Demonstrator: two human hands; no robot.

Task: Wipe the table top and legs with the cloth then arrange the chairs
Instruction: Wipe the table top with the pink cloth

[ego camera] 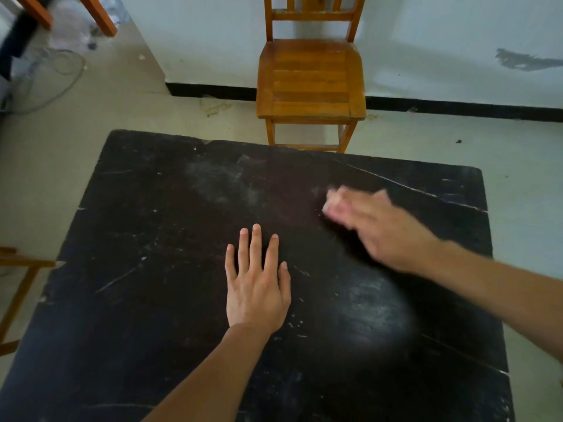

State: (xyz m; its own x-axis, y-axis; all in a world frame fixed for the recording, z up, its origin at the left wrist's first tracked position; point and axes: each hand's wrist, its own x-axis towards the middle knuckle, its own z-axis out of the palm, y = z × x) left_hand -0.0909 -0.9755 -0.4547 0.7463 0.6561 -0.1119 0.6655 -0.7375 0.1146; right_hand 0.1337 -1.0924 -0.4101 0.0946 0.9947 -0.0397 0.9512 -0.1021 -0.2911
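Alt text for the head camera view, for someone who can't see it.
A person's right hand wipes a dark, scratched table top with a pale cloth, while the left hand lies flat on it. A wooden chair stands beyond.

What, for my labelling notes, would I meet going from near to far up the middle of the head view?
Nearest, the left hand flat on the table → right hand, blurred, on the cloth → the table's far edge → chair → wall.

Left hand point(257, 287) flat on table point(146, 315) — right hand point(376, 231), blurred, on cloth point(328, 206).
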